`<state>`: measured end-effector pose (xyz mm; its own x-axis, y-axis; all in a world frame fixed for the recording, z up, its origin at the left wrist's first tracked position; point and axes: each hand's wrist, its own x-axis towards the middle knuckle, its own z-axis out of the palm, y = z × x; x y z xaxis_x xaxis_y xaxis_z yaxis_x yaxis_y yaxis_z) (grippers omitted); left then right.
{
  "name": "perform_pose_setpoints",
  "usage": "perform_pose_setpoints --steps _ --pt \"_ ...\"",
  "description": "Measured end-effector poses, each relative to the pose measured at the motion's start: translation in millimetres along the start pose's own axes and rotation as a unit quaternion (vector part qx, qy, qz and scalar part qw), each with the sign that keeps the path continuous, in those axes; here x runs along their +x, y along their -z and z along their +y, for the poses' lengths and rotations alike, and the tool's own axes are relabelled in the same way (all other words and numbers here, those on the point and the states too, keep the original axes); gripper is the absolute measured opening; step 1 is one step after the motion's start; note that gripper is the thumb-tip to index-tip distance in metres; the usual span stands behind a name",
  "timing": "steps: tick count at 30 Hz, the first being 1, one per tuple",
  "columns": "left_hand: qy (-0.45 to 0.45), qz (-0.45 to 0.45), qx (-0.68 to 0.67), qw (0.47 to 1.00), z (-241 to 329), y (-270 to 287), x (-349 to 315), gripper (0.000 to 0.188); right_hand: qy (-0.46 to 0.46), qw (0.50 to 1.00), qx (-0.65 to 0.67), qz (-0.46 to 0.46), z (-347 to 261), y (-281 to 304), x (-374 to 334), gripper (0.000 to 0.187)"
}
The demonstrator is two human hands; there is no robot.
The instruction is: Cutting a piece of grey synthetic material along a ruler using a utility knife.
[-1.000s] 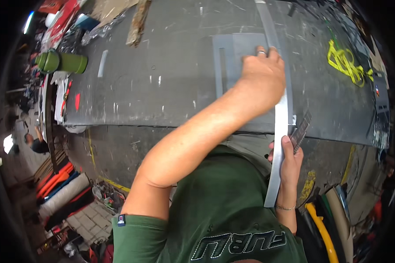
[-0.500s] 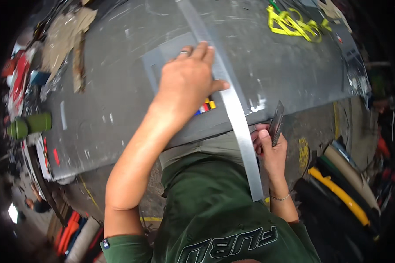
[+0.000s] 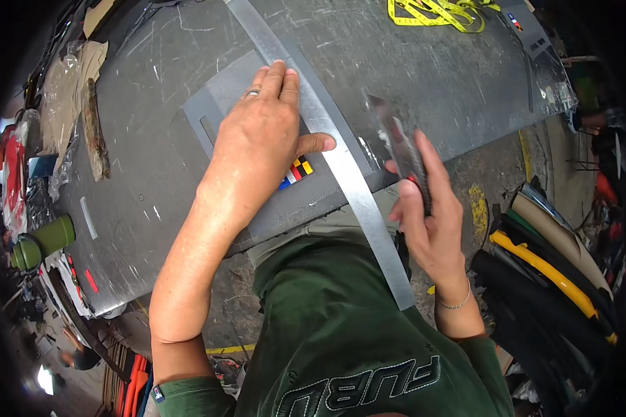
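My left hand (image 3: 261, 132) lies flat with its fingers stretched out, pressing a long metal ruler (image 3: 358, 194) onto a grey sheet (image 3: 219, 87) with a narrow slot. Its thumb reaches across the ruler. A small multicoloured patch (image 3: 299, 172) shows on the sheet beside the wrist. The near end of the ruler juts past the table edge towards my shirt. To the right of the ruler, my right hand (image 3: 435, 233) is closed round a dark utility knife (image 3: 407, 153). The knife points away from me and is blurred at its tip, apart from the ruler.
A yellow tape measure (image 3: 438, 14) lies tangled on the scratched dark table (image 3: 160, 187) at the far side. At the left are a wooden stick (image 3: 94, 132), clear plastic wrap and a green bottle (image 3: 54, 238). Rolls of material (image 3: 542, 267) stand at the right. Another person is partly visible at lower left.
My right hand has lifted the knife up from beside the table edge, and the blade now tilts to the left. My left hand still presses on the ruler. The whole view has shifted slightly.
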<state>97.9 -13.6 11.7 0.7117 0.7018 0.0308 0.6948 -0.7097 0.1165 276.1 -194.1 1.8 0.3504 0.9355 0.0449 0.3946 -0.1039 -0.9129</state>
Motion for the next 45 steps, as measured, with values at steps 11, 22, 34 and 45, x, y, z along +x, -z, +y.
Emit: perform_pose_setpoints --steps 11,22,34,45 --pt "-0.015 0.007 0.031 0.999 0.4 -0.9 -1.8 0.091 0.087 0.981 -0.169 -0.046 -21.6 -57.8 82.8 0.06" --pt "0.002 -0.012 0.029 1.0 3.6 4.9 -0.8 0.088 0.056 0.969 -0.227 -0.075 -25.4 -58.0 94.2 0.06" --pt "-0.003 0.0 0.055 0.998 2.7 3.0 -2.1 0.086 0.095 0.959 -0.259 -0.069 -30.7 -56.3 95.3 0.056" --pt "-0.025 0.049 0.055 0.997 -1.5 -7.6 -3.8 0.082 0.105 0.942 -0.302 -0.099 -42.6 -50.0 90.6 0.05"
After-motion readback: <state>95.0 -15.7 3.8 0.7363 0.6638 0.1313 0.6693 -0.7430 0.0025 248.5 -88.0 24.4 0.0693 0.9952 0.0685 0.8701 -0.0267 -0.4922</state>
